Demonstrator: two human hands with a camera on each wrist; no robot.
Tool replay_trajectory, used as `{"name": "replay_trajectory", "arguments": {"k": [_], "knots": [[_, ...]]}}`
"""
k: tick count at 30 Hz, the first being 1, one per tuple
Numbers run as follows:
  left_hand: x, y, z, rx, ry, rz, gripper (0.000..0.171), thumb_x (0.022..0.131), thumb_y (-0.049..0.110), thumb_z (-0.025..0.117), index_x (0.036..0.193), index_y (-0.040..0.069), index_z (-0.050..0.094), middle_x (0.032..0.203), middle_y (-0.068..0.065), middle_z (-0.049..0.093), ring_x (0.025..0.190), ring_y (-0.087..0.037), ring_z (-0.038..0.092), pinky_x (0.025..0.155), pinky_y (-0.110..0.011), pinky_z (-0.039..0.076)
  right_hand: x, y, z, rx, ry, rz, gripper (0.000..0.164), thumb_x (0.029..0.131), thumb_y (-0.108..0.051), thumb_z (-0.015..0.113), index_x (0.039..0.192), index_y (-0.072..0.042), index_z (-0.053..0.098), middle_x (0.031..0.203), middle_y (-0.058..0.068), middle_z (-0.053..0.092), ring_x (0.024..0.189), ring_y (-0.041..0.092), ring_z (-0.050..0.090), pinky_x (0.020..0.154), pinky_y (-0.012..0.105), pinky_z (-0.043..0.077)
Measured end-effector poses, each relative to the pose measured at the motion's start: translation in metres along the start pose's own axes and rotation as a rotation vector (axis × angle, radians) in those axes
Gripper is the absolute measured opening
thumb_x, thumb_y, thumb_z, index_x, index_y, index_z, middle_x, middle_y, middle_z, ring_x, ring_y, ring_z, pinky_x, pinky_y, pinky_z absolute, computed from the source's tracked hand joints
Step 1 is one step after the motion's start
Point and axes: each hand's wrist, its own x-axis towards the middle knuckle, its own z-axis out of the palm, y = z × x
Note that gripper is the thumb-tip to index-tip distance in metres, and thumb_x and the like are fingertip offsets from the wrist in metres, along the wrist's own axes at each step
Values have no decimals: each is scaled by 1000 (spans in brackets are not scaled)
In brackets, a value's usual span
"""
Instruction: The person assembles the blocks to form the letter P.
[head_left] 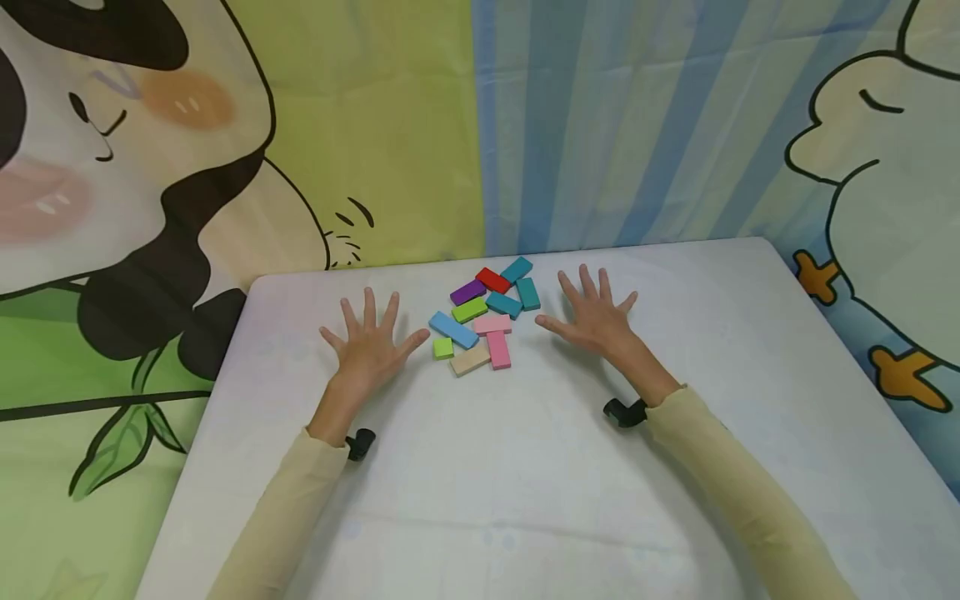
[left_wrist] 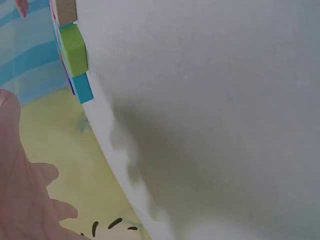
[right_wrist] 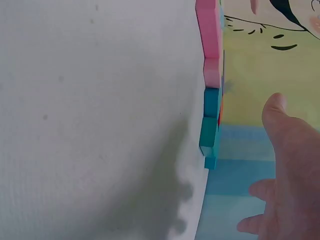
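Several coloured blocks lie in a loose cluster on the table. Among them are a blue block [head_left: 453, 330], a small green cube [head_left: 443, 348], a tan block [head_left: 470, 361], a pink block [head_left: 498, 350], a purple block [head_left: 468, 292], a red block [head_left: 492, 280] and a teal block [head_left: 528, 294]. To the left of the cluster, my left hand [head_left: 367, 354] is spread with straight fingers and holds nothing. My right hand [head_left: 600, 321] is likewise spread on the other side, its thumb near the teal blocks. Both hands cast shadows on the tabletop in the wrist views.
A white cloth covers the table [head_left: 480, 483]. Behind it hangs a printed curtain [head_left: 405, 125] with cartoon animals and blue stripes. A small black device [head_left: 361, 444] sits at the left wrist, and another black device [head_left: 625, 412] at the right.
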Motion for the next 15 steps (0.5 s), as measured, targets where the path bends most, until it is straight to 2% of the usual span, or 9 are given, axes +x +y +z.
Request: {"name": "replay_trajectory", "arguments": {"k": [5,10,13,15], "knots": [[1,4,2,-10,8,8,94,87,79,32,157,26,3,163,-18,-13,144,-52,-19,100,-82,-12,-5,-11,3,0,13,-38,95,83,-75,44,157,-26,12,165,15,3,150,45,-3,100,85,1],[2,10,5,-19,5,31,93,88,76,37,157,25,3,163,-19,-9,144,-53,-15,103,-80,-8,-12,-27,6,28,11,-107,92,84,-72,47,157,-26,15,165,14,6,150,43,0,102,83,3],[3,14,5,-34,27,61,91,90,69,45,158,20,9,163,-22,-1,147,-52,-5,108,-77,-2,-16,-35,12,33,40,-208,87,86,-68,51,156,-24,22,164,13,14,150,41,8,107,79,7],[4,15,5,-38,49,79,87,92,63,50,157,18,14,162,-23,7,147,-50,5,112,-74,4,-17,-40,16,4,67,-312,81,87,-63,55,153,-23,30,161,14,24,149,39,19,110,74,15]]}}
